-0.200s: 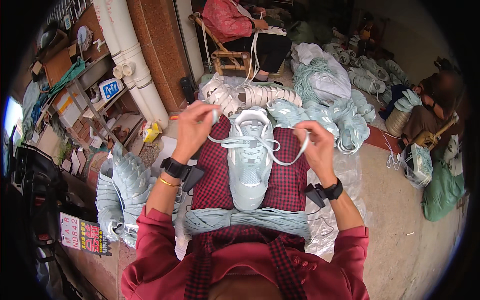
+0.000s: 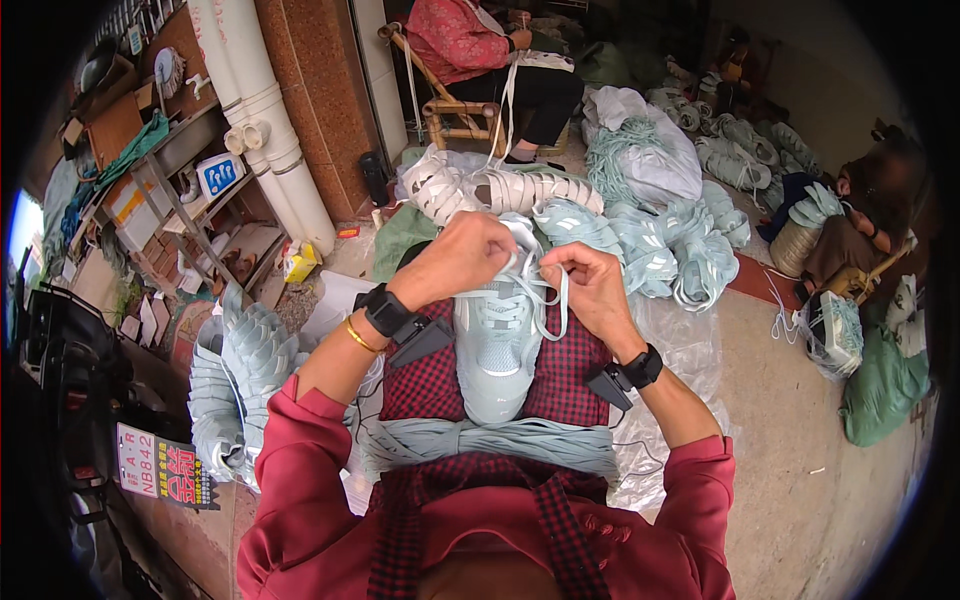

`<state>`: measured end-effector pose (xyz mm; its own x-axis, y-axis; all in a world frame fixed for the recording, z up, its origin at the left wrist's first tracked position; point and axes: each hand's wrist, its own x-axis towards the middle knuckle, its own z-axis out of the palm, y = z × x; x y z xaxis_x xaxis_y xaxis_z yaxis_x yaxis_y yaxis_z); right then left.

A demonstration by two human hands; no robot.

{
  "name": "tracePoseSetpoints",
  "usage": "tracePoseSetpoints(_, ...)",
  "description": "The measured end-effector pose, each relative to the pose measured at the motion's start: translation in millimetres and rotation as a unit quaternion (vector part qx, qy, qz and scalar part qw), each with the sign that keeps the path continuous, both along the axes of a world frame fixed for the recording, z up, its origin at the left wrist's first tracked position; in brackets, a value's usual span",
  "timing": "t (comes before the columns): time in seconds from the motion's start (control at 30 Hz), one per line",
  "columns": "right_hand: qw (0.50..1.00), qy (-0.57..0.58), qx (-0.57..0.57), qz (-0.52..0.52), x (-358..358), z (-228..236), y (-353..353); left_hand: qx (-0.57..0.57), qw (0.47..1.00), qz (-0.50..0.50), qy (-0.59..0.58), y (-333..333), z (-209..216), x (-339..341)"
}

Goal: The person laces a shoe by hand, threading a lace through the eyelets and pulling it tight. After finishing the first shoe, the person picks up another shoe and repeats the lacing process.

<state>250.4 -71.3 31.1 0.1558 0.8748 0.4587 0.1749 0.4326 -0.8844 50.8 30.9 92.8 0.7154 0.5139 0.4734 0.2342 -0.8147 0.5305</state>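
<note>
Both hands have come in from wide apart and now meet over the far end of the shoe.

Pale blue shoe [image 2: 497,385] lies mid-lap on the red-and-black checked apron [image 2: 420,375], sole down; long axis runs near to far, toe toward the wearer, collar at the far end. Left hand [image 2: 455,262] is at the collar's left, fingers curled in toward the thumb; whether they pinch anything, I cannot tell. Right hand [image 2: 597,290], just right of it, pinches a lace [image 2: 563,310] between thumb and forefinger, a loop hanging beside the shoe. Bundle of laces [image 2: 490,443] crosses the lap, near side of the toe. Pale blue shoes [image 2: 650,240] heaped beyond, far right.
</note>
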Motion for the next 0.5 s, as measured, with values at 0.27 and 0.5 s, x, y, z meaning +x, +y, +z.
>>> tracePoseSetpoints(0.27,0.998,0.051,-0.007,0.024,-0.3,-3.2,1.4,0.012,0.997,-0.055,0.057,0.9,-8.2,13.1)
tracePoseSetpoints(0.5,0.950,-0.263,0.153,-0.074,-12.0,15.8,-6.6,-0.033,0.995,-0.053,0.074,0.9,-4.4,10.8)
